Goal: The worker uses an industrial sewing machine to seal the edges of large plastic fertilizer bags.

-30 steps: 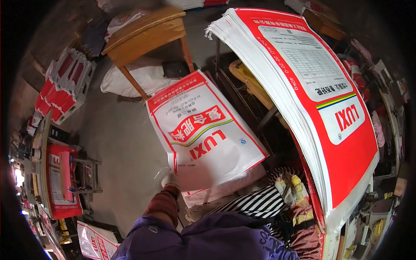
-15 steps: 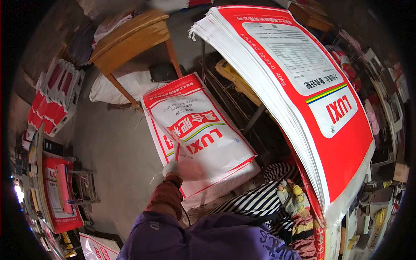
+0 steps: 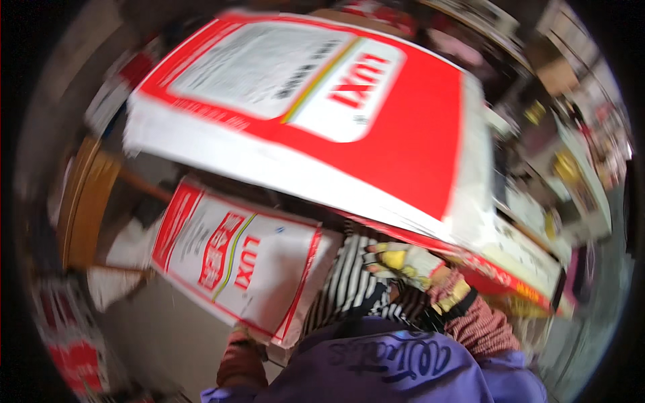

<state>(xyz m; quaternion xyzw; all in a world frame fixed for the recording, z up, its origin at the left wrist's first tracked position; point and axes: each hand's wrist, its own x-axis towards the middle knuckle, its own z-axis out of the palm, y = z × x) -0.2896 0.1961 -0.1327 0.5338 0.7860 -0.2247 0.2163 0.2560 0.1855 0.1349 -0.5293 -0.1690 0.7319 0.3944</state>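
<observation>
Near left, at the near edge of a pile of sacks (image 3: 242,258): left hand (image 3: 240,331), blurred and mostly hidden by that edge. Can't tell grip there, wide, narrow or holding. Near right, over striped cloth (image 3: 349,269) and close by the near edge of a bigger stack (image 3: 396,161): right hand (image 3: 406,262), taped, fingers bent, palm turned away. Can't tell grip there either; no sack visible in it.

Risks, as judged: could catch right sleeve (image 3: 480,326) on the stack's near edge, from tight clearance. Could shear the stack sideways, from slick-looking sacks and a knock. Could skew the pile, from pulling at one edge only. Could lose sacks to the floor (image 3: 148,336) at left, from no visible stop on that side.
</observation>
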